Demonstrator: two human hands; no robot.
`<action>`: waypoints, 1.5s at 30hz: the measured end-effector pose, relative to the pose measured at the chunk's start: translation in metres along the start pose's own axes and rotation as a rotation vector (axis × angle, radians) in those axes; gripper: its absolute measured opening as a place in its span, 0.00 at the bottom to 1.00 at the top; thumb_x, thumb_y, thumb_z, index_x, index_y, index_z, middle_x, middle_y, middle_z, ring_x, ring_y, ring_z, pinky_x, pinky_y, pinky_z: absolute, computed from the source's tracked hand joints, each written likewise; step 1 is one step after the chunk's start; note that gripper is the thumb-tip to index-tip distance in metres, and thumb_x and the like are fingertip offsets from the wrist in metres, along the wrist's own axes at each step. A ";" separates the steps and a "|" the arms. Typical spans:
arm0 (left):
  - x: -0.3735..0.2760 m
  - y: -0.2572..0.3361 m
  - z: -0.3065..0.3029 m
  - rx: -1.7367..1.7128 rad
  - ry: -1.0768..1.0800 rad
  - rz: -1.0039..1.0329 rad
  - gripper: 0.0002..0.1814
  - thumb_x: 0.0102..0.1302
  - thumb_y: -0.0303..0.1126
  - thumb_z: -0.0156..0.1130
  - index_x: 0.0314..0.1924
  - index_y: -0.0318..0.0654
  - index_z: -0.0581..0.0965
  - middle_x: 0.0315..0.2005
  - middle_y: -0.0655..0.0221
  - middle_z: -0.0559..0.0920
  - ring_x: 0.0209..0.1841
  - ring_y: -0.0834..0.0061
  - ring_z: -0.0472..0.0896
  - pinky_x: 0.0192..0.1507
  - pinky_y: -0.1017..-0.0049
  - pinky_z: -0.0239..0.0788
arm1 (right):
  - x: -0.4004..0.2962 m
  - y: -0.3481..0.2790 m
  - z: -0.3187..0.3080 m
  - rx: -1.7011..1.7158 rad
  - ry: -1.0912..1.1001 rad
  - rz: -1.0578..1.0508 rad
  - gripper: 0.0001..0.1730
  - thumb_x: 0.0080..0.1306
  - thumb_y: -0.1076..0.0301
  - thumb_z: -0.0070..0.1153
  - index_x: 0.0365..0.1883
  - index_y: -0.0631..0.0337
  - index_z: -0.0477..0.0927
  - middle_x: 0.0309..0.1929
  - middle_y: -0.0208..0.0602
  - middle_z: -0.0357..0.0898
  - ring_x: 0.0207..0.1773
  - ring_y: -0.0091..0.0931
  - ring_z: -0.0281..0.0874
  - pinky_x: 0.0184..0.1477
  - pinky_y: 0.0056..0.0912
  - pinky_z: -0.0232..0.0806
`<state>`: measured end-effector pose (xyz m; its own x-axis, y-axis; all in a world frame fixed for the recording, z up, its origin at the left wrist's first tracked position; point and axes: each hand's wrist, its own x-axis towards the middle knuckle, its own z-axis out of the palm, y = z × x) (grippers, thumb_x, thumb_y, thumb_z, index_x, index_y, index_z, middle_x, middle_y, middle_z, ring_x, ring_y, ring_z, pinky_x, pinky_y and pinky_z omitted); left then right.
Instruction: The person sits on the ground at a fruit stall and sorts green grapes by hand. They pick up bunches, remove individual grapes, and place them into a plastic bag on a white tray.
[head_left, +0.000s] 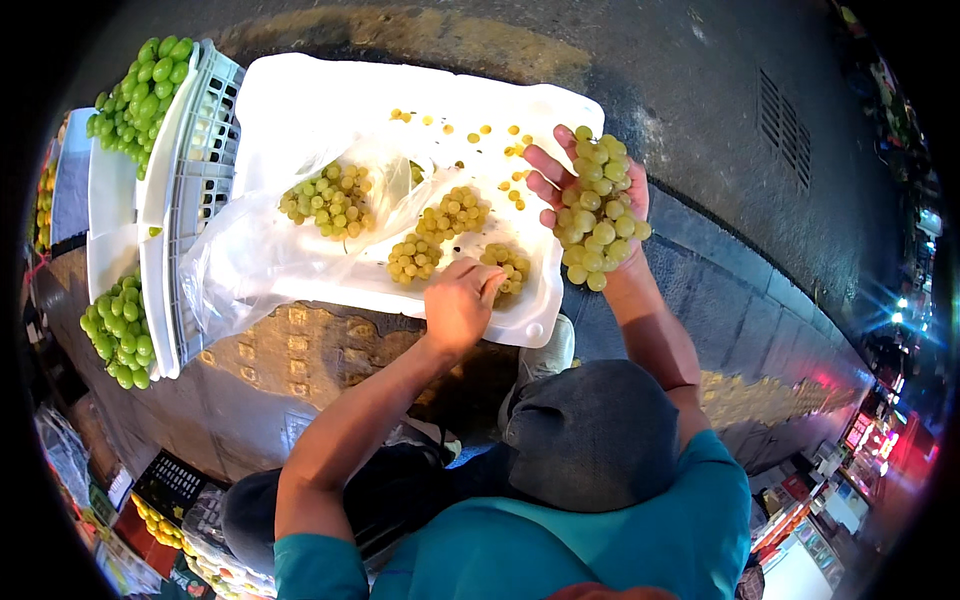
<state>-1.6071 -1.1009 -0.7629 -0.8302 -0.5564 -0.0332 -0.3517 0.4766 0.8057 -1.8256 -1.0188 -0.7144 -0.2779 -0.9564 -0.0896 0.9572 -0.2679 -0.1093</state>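
My right hand holds up a large bunch of pale green-yellow grapes beyond the right rim of a white foam tray; the bunch rests against the palm, with several fingers spread. Low over the tray's near side is my left hand, thumb and fingertips pinched together beside a small grape bunch; whether something is between them cannot be made out. Two small bunches lie close by. A larger bunch lies at a clear plastic bag. Loose grapes are scattered at the tray's far side.
At the left stands a white plastic crate, with bright green grapes and more green grapes beside it. My knee is close below the tray. A drain grate lies in the road at the upper right.
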 end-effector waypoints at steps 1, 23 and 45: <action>-0.002 -0.002 0.001 0.027 -0.012 0.031 0.06 0.62 0.32 0.72 0.38 0.40 0.87 0.33 0.64 0.86 0.35 0.60 0.83 0.38 0.66 0.75 | 0.000 0.000 -0.001 0.002 -0.019 0.003 0.44 0.72 0.38 0.40 0.76 0.61 0.61 0.73 0.67 0.61 0.69 0.50 0.72 0.58 0.53 0.78; 0.042 0.032 -0.040 -0.385 0.339 -0.084 0.04 0.62 0.24 0.71 0.37 0.37 0.87 0.32 0.59 0.87 0.33 0.67 0.85 0.35 0.71 0.75 | 0.013 0.027 0.040 -0.385 0.230 0.245 0.39 0.72 0.43 0.39 0.66 0.70 0.71 0.41 0.46 0.82 0.39 0.33 0.82 0.40 0.36 0.78; -0.012 -0.040 0.003 0.140 0.105 0.404 0.08 0.56 0.30 0.60 0.36 0.39 0.78 0.30 0.65 0.77 0.36 0.63 0.80 0.34 0.66 0.75 | 0.302 0.277 -0.025 -1.304 0.137 0.724 0.15 0.73 0.65 0.53 0.54 0.61 0.81 0.48 0.35 0.85 0.48 0.27 0.84 0.51 0.35 0.76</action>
<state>-1.5849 -1.1110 -0.7966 -0.8674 -0.3690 0.3339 -0.0689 0.7535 0.6538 -1.6460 -1.3787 -0.7961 0.1359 -0.7954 -0.5907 0.1654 0.6061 -0.7780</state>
